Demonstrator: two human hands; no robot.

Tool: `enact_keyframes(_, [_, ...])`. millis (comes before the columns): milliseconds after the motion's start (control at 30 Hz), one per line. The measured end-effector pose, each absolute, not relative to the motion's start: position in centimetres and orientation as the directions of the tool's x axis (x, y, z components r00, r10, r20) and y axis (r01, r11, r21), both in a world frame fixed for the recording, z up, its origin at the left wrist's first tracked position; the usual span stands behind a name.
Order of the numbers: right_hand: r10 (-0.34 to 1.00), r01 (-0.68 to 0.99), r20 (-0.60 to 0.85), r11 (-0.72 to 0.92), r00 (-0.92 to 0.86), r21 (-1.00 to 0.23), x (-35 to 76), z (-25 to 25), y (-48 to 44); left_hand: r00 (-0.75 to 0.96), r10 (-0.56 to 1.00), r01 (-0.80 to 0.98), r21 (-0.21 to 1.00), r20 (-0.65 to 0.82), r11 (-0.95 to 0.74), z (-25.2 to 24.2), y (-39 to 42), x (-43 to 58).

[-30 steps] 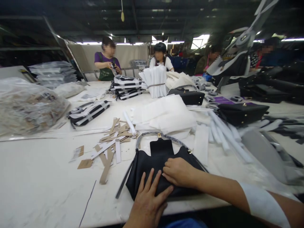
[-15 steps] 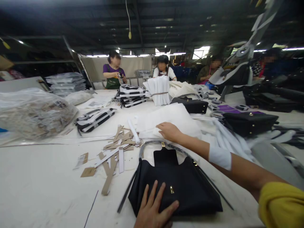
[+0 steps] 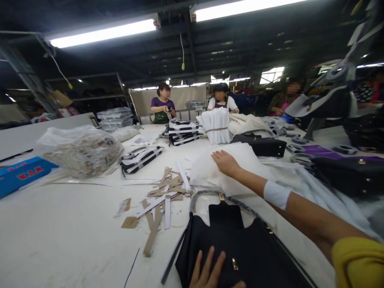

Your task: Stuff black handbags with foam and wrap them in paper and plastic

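Note:
A black handbag (image 3: 255, 248) lies on the white table close to me, its flap turned up and a gold clasp on its front. The bag's wrapped handle (image 3: 207, 193) arches behind the flap. My left hand (image 3: 208, 274) rests flat on the bag's front, fingers apart; its lower part is cut off by the frame. Beyond the bag, my right hand (image 3: 225, 163) reaches out over a stack of thin white sheets (image 3: 204, 170), fingers extended and touching the top. A white band wraps the right forearm.
Brown and white strips (image 3: 154, 232) lie scattered left of the bag. Further left are a clear sack of scraps (image 3: 87, 154) and a blue box (image 3: 27, 176). Wrapped bags (image 3: 141, 160), a tied white bundle (image 3: 214, 126) and another black bag (image 3: 261, 146) sit farther back. Co-workers sit across the table.
The view has swung left and up, bringing the blue box and ceiling lamps into sight. My right hand has moved farther across the white sheets; my left hand stays on the handbag.

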State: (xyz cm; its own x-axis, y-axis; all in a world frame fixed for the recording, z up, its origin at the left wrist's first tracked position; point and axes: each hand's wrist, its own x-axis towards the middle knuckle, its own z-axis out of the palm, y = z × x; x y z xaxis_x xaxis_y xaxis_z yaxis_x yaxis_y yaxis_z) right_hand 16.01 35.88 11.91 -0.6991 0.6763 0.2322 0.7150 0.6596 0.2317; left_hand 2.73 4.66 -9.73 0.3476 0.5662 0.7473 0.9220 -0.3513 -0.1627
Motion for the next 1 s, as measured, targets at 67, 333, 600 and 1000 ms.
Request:
enact_keyframes(67, [0.665, 0.713, 0.257, 0.664, -0.701, 0.228, 17.4, 13.1, 32.4, 0.530, 0.609, 0.823, -0.184, 0.590, -0.538, -6.0, 3.7, 1.7])
enact_keyframes(333, [0.529, 0.553, 0.198, 0.827, -0.825, 0.096, 24.0, 10.8, 14.1, 0.522, 0.815, 0.804, 0.174, 0.252, -0.569, -0.2, 2.1, 1.2])
enact_keyframes(600, [0.634, 0.635, 0.042, 0.772, -0.772, 0.022, 24.7, 4.8, 7.5, 0.502, 0.852, 0.801, 0.292, 0.150, -0.523, -1.4, 1.6, 1.2])
enact_keyframes(1000, [0.526, 0.524, -0.029, 0.837, -0.850, -0.156, 26.0, 3.9, 8.7, 0.472, 0.873, 0.810, 0.331, 0.125, -0.485, -1.4, 1.4, 1.4])
